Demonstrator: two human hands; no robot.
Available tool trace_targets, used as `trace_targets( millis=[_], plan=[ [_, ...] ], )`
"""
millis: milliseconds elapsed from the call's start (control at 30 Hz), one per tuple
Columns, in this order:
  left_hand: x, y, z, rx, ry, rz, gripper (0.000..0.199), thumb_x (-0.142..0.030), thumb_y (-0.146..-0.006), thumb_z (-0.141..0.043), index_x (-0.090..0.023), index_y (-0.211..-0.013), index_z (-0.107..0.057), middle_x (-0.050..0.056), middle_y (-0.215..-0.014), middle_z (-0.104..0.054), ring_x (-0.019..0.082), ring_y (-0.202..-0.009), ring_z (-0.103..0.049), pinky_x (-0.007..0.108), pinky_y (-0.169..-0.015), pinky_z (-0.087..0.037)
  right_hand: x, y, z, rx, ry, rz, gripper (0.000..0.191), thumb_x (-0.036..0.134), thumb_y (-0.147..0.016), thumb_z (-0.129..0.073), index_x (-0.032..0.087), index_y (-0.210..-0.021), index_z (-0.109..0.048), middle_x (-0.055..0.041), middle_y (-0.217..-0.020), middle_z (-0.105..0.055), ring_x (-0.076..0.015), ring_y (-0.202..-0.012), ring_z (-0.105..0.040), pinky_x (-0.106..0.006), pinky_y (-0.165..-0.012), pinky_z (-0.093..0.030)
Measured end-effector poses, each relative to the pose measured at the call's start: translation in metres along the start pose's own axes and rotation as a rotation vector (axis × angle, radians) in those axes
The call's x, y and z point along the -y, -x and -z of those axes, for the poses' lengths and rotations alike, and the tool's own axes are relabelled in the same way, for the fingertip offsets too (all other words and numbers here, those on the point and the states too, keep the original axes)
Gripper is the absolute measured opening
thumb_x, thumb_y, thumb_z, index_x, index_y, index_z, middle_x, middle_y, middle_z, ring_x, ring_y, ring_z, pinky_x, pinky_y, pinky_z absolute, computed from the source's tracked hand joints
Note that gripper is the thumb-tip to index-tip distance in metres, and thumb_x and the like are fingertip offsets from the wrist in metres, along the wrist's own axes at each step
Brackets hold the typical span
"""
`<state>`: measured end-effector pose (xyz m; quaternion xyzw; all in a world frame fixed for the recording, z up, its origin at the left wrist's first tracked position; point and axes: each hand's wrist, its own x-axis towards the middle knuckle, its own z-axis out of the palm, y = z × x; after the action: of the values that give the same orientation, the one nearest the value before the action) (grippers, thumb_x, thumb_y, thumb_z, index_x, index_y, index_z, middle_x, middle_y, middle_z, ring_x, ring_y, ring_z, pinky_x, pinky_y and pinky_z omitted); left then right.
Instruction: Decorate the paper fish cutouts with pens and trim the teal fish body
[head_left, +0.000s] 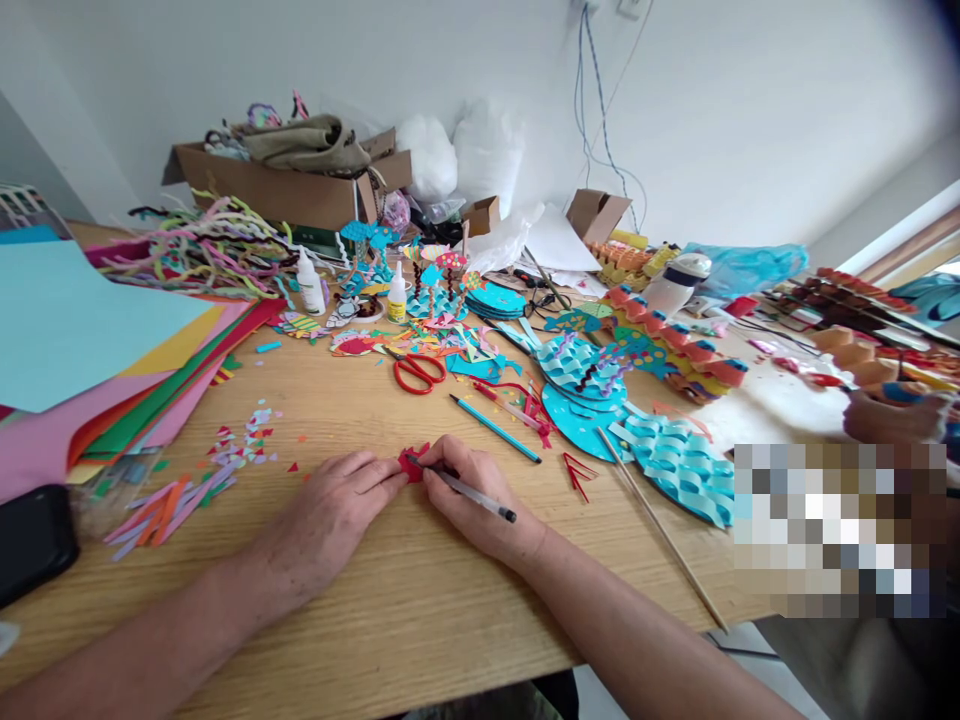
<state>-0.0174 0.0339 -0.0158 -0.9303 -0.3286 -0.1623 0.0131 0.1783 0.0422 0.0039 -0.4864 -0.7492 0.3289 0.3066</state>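
A small red paper piece lies on the wooden table between my two hands. My right hand is closed around a clear pen with a black end, its tip at the red paper. The fingers of my left hand lie flat on the table, fingertips at the left edge of the paper. Beyond the hands are red-handled scissors and a blue pencil.
Coloured paper sheets and a black phone are at the left. Paper strips lie near my left forearm. A wooden stick and blue woven paper are at the right, beside another person's hand.
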Motion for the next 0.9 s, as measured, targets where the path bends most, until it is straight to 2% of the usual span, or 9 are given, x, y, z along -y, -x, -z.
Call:
trace_targets(
  millis=[133, 533, 667, 733, 900],
  plan=[
    [0.0005, -0.0014, -0.0005, -0.011, -0.016, -0.007, 0.037, -0.002, -0.086, -0.037, -0.009, -0.118, -0.054, 0.009, -0.11, -0.061, 0.022, -0.099, -0.051, 0.037, -0.086, -0.048, -0.002, 0.0006, -0.0002, -0.038, 0.0, 0.02, 0.008, 0.012, -0.077, -0.047, 0.019, -0.076, -0.049, 0.0019, -0.067, -0.059, -0.0093, -0.057, -0.051, -0.021, -0.055, -0.038],
    [0.0011, -0.0014, 0.0001, -0.012, -0.01, 0.005, 0.038, -0.004, -0.087, -0.034, -0.012, -0.118, -0.054, 0.007, -0.111, -0.061, 0.02, -0.1, -0.052, 0.036, -0.087, -0.047, -0.0047, 0.0, -0.001, -0.048, 0.008, 0.017, 0.008, 0.012, -0.075, -0.048, 0.019, -0.077, -0.052, 0.0011, -0.068, -0.061, -0.0097, -0.057, -0.051, -0.021, -0.053, -0.037],
    [0.0006, -0.0015, -0.0009, -0.015, -0.002, 0.017, 0.039, -0.004, -0.088, -0.033, -0.015, -0.118, -0.054, 0.007, -0.111, -0.06, 0.02, -0.1, -0.051, 0.036, -0.087, -0.048, -0.0058, -0.0009, -0.0013, -0.108, -0.169, -0.03, 0.008, 0.014, -0.074, -0.046, 0.019, -0.077, -0.051, 0.0017, -0.066, -0.061, -0.0097, -0.053, -0.051, -0.021, -0.05, -0.037],
    [0.0002, -0.0017, -0.0008, -0.032, -0.003, 0.033, 0.037, -0.006, -0.088, -0.033, -0.016, -0.117, -0.055, 0.007, -0.108, -0.06, 0.02, -0.1, -0.051, 0.036, -0.085, -0.048, -0.005, -0.0018, -0.0013, -0.099, -0.278, -0.057, 0.009, 0.012, -0.072, -0.045, 0.019, -0.075, -0.05, 0.0016, -0.068, -0.061, -0.0095, -0.055, -0.052, -0.02, -0.049, -0.038],
    [-0.0002, -0.0037, 0.0051, -0.025, 0.02, 0.033, 0.036, -0.005, -0.088, -0.033, -0.016, -0.112, -0.059, 0.006, -0.1, -0.062, 0.019, -0.093, -0.054, 0.034, -0.081, -0.05, -0.0002, -0.0042, -0.0011, -0.059, -0.284, -0.088, 0.011, 0.009, -0.069, -0.046, 0.019, -0.071, -0.051, 0.0021, -0.068, -0.062, -0.0085, -0.055, -0.051, -0.02, -0.05, -0.039]
  ],
)
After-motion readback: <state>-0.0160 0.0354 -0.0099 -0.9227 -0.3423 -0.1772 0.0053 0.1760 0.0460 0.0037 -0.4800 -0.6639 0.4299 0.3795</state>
